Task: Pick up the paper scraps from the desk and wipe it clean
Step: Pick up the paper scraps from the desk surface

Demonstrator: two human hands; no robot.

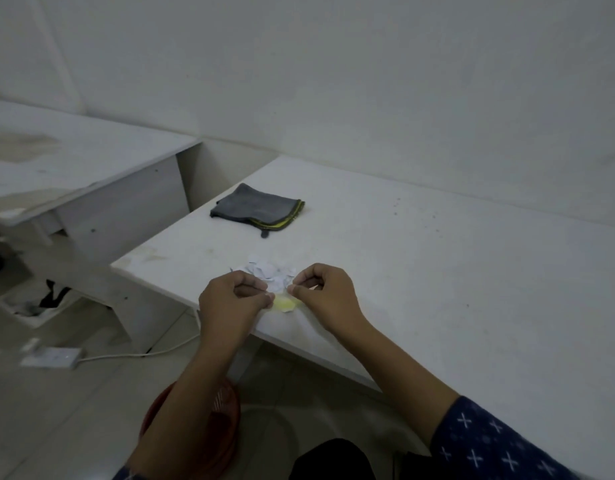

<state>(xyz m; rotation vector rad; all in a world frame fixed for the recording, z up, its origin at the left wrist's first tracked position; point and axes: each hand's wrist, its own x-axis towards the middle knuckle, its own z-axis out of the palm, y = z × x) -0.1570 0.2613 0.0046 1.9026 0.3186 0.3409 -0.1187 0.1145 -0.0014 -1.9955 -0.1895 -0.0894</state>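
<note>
A small heap of white paper scraps (269, 273) lies near the front left corner of the white desk (420, 258). A yellow scrap (285, 304) sits just in front of the heap, between my two hands. My left hand (231, 303) has its fingers curled and pinches the yellow scrap's left edge. On the other side, my right hand (325, 292) is curled too and pinches at the scraps. A folded grey cloth with a yellow-green edge (257, 211) lies flat farther back on the desk, apart from both hands.
A red basket (226, 414) stands on the floor under my left forearm, beside the desk edge. A second white desk (74, 171) stands at the left. A white power strip (53, 357) with its cable and a floor bin (39, 306) lie on the tiled floor.
</note>
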